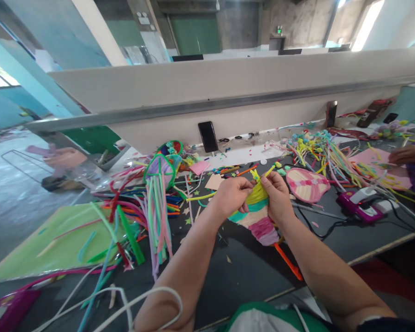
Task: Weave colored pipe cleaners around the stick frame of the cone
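Note:
A striped pipe-cleaner craft piece point(259, 213), banded in yellow, teal, cream, magenta and lilac, is held up over the dark table between both hands. My left hand point(232, 194) is closed in a pinch at its yellow upper end, on a yellow pipe cleaner point(202, 198) whose tail sticks out to the left. Opposite it, my right hand point(277, 196) grips the yellow edge, thumb on top. Short yellow ends point(270, 170) poke up between the hands. Below the lilac band, an orange pipe cleaner point(288, 262) points towards me. Fingertips partly cover the yellow end.
A pink-and-cream craft piece point(307, 184) lies to the right, near a purple power strip point(359, 206). Pipe cleaners point(159, 216) are bundled at left beside a green sheet point(62, 235). A phone point(208, 137) leans on the partition. Another person's hand point(406, 154) is at far right.

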Demonstrator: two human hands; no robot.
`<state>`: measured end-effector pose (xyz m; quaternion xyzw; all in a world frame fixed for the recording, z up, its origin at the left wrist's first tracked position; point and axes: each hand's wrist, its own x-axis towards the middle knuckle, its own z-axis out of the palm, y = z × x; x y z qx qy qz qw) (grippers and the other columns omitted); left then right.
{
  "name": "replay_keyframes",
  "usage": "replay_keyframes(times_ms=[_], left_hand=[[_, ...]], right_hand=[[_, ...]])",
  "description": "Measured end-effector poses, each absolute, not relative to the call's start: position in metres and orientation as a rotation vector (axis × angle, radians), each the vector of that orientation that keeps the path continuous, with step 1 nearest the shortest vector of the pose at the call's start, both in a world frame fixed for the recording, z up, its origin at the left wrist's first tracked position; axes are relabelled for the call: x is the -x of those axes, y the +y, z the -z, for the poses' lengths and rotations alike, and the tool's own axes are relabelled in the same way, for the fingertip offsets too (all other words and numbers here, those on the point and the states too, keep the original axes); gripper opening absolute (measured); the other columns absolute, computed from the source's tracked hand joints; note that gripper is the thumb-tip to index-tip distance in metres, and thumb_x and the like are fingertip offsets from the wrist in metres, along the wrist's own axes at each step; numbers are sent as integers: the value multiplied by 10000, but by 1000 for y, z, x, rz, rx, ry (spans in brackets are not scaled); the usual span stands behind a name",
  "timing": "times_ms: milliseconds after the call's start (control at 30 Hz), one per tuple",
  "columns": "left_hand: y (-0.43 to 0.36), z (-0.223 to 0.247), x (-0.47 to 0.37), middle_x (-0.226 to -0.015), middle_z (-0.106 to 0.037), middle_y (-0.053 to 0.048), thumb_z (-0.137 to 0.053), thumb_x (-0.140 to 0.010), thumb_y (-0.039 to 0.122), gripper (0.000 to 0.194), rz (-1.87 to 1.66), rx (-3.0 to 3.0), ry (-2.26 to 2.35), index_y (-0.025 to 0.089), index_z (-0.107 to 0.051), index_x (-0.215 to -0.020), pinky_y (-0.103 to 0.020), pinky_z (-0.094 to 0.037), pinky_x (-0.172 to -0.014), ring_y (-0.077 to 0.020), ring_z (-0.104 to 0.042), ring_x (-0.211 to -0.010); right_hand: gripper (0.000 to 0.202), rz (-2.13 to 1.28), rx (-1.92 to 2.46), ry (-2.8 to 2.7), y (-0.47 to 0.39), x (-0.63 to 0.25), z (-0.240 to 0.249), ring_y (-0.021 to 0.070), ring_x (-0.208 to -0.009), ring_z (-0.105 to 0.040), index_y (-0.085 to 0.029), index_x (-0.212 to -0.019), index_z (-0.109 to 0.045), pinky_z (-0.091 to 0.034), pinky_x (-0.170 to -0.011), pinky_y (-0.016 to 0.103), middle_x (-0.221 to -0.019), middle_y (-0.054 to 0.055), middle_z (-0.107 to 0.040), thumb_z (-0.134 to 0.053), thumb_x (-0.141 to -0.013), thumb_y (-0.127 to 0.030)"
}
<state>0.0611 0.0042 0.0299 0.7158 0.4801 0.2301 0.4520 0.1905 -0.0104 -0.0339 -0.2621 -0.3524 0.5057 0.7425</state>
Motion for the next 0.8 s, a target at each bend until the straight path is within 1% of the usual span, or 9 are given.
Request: replay_keyframes(times_ms=[100,200,300,500,667,800], left_hand=[[3,-26,-67,-391,-556,31,-506,-843,227,151,-635,-1726,1168,154,-638,-832,-220,-463,-390,-153,-584,-373],[2,-20,-74,-373,-538,37,-512,-848,255,170,-735,-1703,1204,150,-637,-797,-211,-441,-373,-138,-550,-341],[3,-15,-80,-361,-526,45,-532,-844,258,149,-792,-1625,1217,155,-617,-779,-209,-434,-366,-136,-538,-329],[4,-13,-81,-364,-529,46,-556,-852,265,136,-783,-1597,1191,154,-613,-797,-194,-419,-364,-133,-545,-327],[2,-17,-83,-366,-529,46,-555,-862,258,169,-762,-1524,1206,136,-656,-922,-196,-435,-376,-135,-556,-342],[3,-16,-84,-347,-506,46,-570,-853,302,208,-775,-1534,1278,139,-696,-881,-195,-428,-372,-127,-534,-330]], right_hand=[[130,-1072,598,-776,-10,-190,35,131,-667,-622,-240,-850,-558,-492,-637,260,-739,-44,-640,-669,-796,-279],[138,-1033,617,-770,-9,-191,35,114,-608,-580,-240,-850,-552,-466,-597,247,-719,-54,-604,-668,-796,-291],[145,-1015,643,-775,-9,-191,36,104,-579,-536,-240,-853,-547,-433,-559,233,-707,-56,-573,-663,-798,-307],[141,-1011,642,-782,-9,-191,38,91,-569,-488,-230,-833,-554,-379,-526,218,-708,-53,-546,-668,-795,-303],[133,-999,637,-768,-8,-190,40,86,-584,-481,-227,-829,-565,-376,-534,213,-712,-54,-541,-677,-791,-288],[142,-1000,643,-788,-8,-189,40,92,-591,-488,-227,-828,-567,-384,-536,217,-714,-52,-548,-683,-784,-296]])
